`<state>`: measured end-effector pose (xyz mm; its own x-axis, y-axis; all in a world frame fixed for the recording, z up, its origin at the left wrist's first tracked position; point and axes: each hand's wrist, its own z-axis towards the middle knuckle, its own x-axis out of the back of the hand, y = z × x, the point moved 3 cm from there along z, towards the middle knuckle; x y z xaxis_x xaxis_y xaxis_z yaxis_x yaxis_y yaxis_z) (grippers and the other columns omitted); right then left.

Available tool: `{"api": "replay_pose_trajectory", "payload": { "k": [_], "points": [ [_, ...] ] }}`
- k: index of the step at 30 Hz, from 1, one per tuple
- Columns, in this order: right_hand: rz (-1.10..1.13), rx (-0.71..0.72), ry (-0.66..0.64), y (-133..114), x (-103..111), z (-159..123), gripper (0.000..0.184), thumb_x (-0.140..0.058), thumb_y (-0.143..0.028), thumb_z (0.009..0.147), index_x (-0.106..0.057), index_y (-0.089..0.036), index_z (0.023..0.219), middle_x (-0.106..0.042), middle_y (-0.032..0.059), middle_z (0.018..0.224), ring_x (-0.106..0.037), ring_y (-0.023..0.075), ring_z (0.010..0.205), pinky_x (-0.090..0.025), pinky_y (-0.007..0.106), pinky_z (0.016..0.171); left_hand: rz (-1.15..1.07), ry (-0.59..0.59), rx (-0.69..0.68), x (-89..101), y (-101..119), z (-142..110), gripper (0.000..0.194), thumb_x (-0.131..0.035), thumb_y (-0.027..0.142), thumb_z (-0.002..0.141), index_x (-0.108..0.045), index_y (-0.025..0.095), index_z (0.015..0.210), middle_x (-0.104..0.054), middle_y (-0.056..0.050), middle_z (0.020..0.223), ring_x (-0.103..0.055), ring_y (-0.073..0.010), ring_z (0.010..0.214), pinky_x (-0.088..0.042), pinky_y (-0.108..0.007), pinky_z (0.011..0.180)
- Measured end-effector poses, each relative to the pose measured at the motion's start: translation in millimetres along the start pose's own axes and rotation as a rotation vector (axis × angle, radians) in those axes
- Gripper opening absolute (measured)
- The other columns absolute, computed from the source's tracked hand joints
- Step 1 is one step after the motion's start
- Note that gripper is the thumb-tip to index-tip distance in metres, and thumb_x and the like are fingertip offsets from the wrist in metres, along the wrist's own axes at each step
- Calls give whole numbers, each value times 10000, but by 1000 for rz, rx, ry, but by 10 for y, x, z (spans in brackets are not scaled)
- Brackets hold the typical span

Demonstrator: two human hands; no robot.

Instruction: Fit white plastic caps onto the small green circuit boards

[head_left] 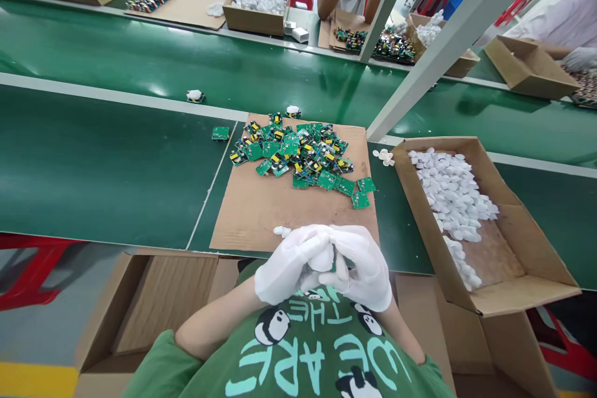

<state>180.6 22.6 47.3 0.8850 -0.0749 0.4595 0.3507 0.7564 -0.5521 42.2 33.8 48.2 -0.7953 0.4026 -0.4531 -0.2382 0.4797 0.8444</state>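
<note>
Both of my hands wear white gloves and are pressed together close to my chest. My left hand (286,264) and my right hand (364,267) are closed around a small white part (321,259) between them. Only a bit of that part shows. Just beyond my hands lies a brown cardboard sheet (261,211) on the green bench. On its far half sits a pile of small green circuit boards (298,152) with yellow and black components. To the right stands an open cardboard box (508,242) filled with white plastic parts (452,196).
A loose circuit board (220,133) and single white pieces (194,96) lie on the green conveyor (116,68). A slanted white post (448,43) rises at right. Empty cartons (153,298) stand below the bench. Across the belt, other people sit with boxes of parts (256,3).
</note>
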Motion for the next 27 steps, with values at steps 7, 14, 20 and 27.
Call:
{"api": "replay_pose_trajectory", "payload": {
  "k": [7, 14, 20, 27],
  "points": [
    [-13, 98, -36, -5, 24, 24, 334, -489, -350, 1004, -485, -286, 1332, -645, 82, 1127, -682, 212, 989, -587, 363, 787, -38, -232, 105, 37, -28, -5, 351, -526, 478, 894, -629, 149, 829, -521, 23, 561, -407, -76, 381, -272, -215, 392],
    [-8, 7, -283, 35, 54, 17, 392, -495, -354, 994, -442, -266, 1373, -596, 84, 1057, -621, 212, 965, -578, 362, 794, 282, -308, 19, 0, 167, -44, 213, -508, 140, 825, -634, 159, 995, -593, 9, 777, -471, -59, 480, -375, -205, 492],
    [32, 43, -289, 77, 70, 21, 442, -428, -501, 1002, -475, -232, 1350, -573, 81, 1015, -593, 212, 919, -577, 354, 755, 123, -364, 101, 38, 54, -26, 223, -551, 286, 830, -628, 150, 989, -597, -5, 696, -485, -89, 473, -341, -198, 439],
    [-7, 115, -148, 48, 86, -9, 435, -449, -428, 1011, -428, -263, 1413, -626, 80, 1037, -648, 201, 895, -578, 354, 753, -25, -332, 140, 78, -70, -47, 321, -641, 464, 846, -636, 145, 882, -564, -6, 691, -495, -74, 485, -323, -166, 412]
  ]
}}
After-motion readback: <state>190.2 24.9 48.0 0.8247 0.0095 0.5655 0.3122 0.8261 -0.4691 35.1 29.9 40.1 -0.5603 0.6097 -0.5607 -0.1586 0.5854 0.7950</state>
